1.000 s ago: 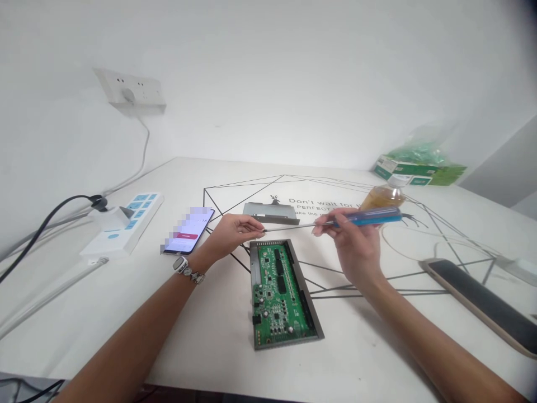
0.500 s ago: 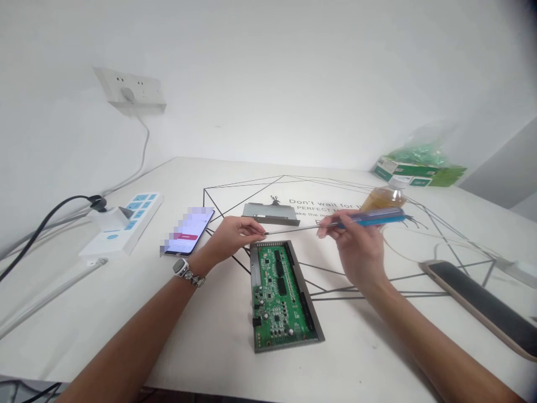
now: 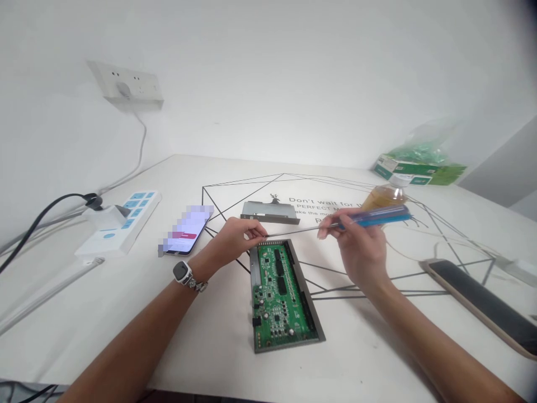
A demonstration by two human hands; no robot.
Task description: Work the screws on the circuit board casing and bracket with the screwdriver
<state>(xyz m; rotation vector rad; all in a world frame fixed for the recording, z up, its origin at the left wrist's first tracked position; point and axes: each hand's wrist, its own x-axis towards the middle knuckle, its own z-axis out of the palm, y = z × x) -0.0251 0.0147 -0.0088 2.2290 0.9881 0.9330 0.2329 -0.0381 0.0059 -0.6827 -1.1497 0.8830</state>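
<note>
A green circuit board [image 3: 280, 291] lies in an open grey metal case [image 3: 312, 319] at the table's middle. Above its far edge my right hand [image 3: 358, 246] is closed round the blue handle of a long screwdriver [image 3: 371, 216], held level and pointing left. My left hand [image 3: 237, 238], with a watch on the wrist, pinches at the shaft's tip with thumb and fingers together. Whether a small part sits in that pinch is too small to tell. A grey metal cover [image 3: 269, 211] lies just behind the board.
A phone with a lit screen [image 3: 187, 230] and a white power strip [image 3: 118, 224] with cables lie at the left. A dark phone [image 3: 482, 302] lies at the right. A bottle of amber liquid [image 3: 386, 194] and a green box [image 3: 419, 170] stand at the far right.
My left hand has dropped slightly toward the board's far edge, still at the screwdriver's tip. The right hand and screwdriver have hardly moved.
</note>
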